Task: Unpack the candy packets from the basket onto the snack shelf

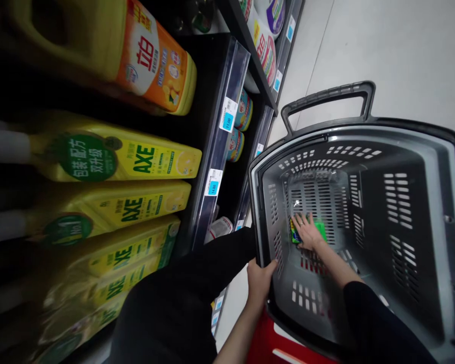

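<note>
A deep dark-grey shopping basket (417, 283) with slotted walls is tilted with its mouth towards me. My left hand (261, 278) is closed round the near left part of its rim, thumb over the edge. Down inside the basket, my right hand (307, 232) lies over a small green and yellow package (320, 230), fingers spread across it. The package rests against the basket's slotted bottom; its middle is hidden under the hand. A black carrying handle (329, 96) stands up from the far rim.
Shelves on the left hold yellow AXE bottles (144, 159) and a large orange-labelled jug (155, 60). A shelf edge (216, 177) with price tags runs beside the basket. My black-trousered leg (174, 303) is between them. Pale floor (382, 45) extends beyond; something red (269, 338) sits under the basket.
</note>
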Demonstrator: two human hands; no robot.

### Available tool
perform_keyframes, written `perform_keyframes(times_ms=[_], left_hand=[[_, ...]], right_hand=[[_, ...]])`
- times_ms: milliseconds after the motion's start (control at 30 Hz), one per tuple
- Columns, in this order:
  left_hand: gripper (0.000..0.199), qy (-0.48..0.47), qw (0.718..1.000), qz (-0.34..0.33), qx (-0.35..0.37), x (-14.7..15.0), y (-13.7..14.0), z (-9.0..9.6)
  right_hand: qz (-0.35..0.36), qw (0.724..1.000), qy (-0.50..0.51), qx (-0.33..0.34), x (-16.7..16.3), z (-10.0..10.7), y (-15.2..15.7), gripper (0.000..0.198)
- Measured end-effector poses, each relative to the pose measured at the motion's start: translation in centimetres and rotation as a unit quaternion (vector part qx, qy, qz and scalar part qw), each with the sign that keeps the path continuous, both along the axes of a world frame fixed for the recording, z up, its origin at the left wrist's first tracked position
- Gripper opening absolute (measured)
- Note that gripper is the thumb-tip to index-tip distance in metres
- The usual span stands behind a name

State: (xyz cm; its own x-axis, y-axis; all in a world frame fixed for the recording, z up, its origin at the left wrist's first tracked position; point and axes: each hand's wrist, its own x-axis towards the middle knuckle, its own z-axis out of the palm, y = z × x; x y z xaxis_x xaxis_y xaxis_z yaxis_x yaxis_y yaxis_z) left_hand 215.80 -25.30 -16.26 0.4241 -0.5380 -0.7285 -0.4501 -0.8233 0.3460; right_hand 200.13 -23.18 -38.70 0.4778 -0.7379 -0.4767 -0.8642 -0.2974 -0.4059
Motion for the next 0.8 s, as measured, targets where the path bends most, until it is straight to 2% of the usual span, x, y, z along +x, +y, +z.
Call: perform_keyframes(times_ms=[67, 200, 233, 500, 667, 800], left_hand=[[0.020, 0.007, 1.000, -0.003, -0.008, 0.0, -0.1, -0.1], [0.023, 0.008, 1.000, 0.003, -0.019, 0.0, 0.1, -0.5], [0.023, 0.013, 1.000, 0.006, -0.022, 0.0, 0.2, -0.5], [0.021, 0.053, 0.997, 0.026, -0.042, -1.1, -0.1, -0.7], [0.012, 0.040, 0.998, 0.008, -0.052, -1.4, -0.3, -0.7], [0.009, 0.032, 0.999, 0.002, -0.045, -1.5, -0.4, -0.7]], right_hand=[[0.019, 0.999, 0.041, -0.011, -1.6, 0.2, 0.7, 0.114], [0.007, 0.994, 0.108, -0.023, -3.9, 0.2, 2.1, 0.072], [-0.005, 0.993, 0.111, -0.027, -4.1, 0.1, 2.2, 0.067], [-0.034, 0.995, 0.092, -0.027, -4.9, -0.2, 0.5, 0.083], [-0.009, 0.995, 0.091, -0.046, -5.6, -0.5, -0.6, 0.083], [0.004, 0.996, 0.079, -0.048, -5.9, -0.9, -1.3, 0.092]])
